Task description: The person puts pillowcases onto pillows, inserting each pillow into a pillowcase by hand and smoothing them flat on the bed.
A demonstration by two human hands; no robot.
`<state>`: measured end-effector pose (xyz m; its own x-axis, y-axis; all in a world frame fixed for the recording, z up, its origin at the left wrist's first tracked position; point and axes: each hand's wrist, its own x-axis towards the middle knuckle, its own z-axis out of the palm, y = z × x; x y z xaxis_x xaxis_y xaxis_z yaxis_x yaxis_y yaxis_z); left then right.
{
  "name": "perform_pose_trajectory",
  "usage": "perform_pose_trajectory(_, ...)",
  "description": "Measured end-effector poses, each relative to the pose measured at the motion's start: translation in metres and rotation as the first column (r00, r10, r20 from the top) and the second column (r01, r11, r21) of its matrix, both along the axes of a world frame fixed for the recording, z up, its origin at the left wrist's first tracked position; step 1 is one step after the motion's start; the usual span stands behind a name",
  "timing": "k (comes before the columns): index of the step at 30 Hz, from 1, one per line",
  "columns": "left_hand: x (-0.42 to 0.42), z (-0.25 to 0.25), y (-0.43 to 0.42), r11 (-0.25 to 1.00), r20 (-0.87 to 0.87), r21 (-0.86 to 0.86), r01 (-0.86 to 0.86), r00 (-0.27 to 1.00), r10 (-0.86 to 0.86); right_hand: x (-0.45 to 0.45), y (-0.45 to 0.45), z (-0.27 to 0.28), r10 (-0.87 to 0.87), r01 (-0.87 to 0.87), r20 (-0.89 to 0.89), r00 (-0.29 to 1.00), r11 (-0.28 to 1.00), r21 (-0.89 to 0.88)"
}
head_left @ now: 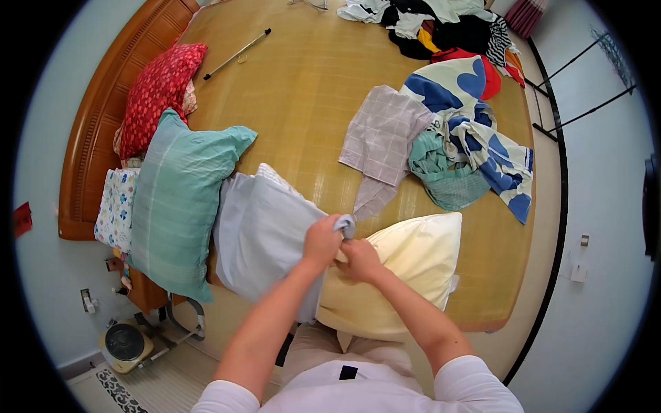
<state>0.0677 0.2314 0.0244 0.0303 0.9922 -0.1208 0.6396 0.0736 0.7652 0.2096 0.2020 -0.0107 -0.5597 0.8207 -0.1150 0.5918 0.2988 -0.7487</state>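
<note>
My left hand (322, 242) is closed on the bunched edge of a light blue-grey pillowcase (265, 220), which spreads out to the left over the bed's near edge. Right beside it, my right hand (359, 261) is also closed, at the upper left corner of a plump cream pillow (413, 251). The two hands touch or nearly touch where pillow and pillowcase meet. Whether the right fingers also pinch some of the pillowcase is hidden. The cream pillow rests at the bed's near edge, against my body.
A green pillow (175, 206), a red pillow (162, 96) and a folded patterned cloth (116, 206) lie by the wooden headboard (93, 151). Crumpled bedding (389, 131), piled clothes (447, 31) and a thin rod (237, 55) are on the mat. A fan-like appliance (126, 343) stands lower left.
</note>
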Motion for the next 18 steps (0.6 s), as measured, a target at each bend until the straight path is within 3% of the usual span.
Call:
perform_pose_trajectory(2,0.036,0.02,-0.002,0.998,0.076,-0.04,0.042,0.996,-0.039,-0.016,-0.021,-0.008,-0.016,0.013,0.04,0.999,0.996,0.089)
perform_pose_trajectory(5,0.086,0.042,-0.019,0.979,0.209,-0.061,0.196,0.961,-0.18,-0.035,-0.031,-0.021,-0.052,0.056,-0.039,0.998,0.99,0.129)
perform_pose_trajectory(8,0.094,0.041,-0.024,0.991,0.244,-0.059,0.119,0.964,-0.102,-0.048,-0.016,-0.025,-0.064,0.081,-0.17,0.983,0.992,0.1)
perform_pose_trajectory(9,0.085,0.035,-0.021,0.998,0.275,-0.062,0.017,0.962,0.0,-0.049,-0.009,-0.024,-0.061,0.08,-0.206,0.977,0.993,0.085)
perform_pose_trajectory(11,0.055,0.027,-0.008,0.995,0.223,-0.058,-0.076,0.971,0.087,-0.04,0.003,-0.016,-0.055,0.076,-0.248,0.967,0.994,0.079)
perform_pose_trajectory(14,0.006,0.019,-0.007,0.992,0.08,-0.087,-0.096,0.991,0.103,0.002,0.009,0.0,-0.071,0.123,-0.241,0.968,0.97,0.208)
perform_pose_trajectory(15,-0.006,0.019,-0.018,0.997,-0.055,-0.009,-0.073,0.996,0.072,0.02,0.005,0.005,-0.123,0.19,-0.214,0.969,0.925,0.328)
perform_pose_trajectory(16,-0.015,0.018,-0.035,0.998,-0.192,0.054,-0.04,0.98,0.05,0.037,-0.003,0.011,-0.12,0.184,-0.21,0.97,0.929,0.321)
perform_pose_trajectory(18,-0.029,0.012,-0.077,0.992,-0.271,0.125,-0.015,0.961,0.049,0.065,-0.02,0.018,-0.187,0.218,-0.132,0.973,0.933,0.285)
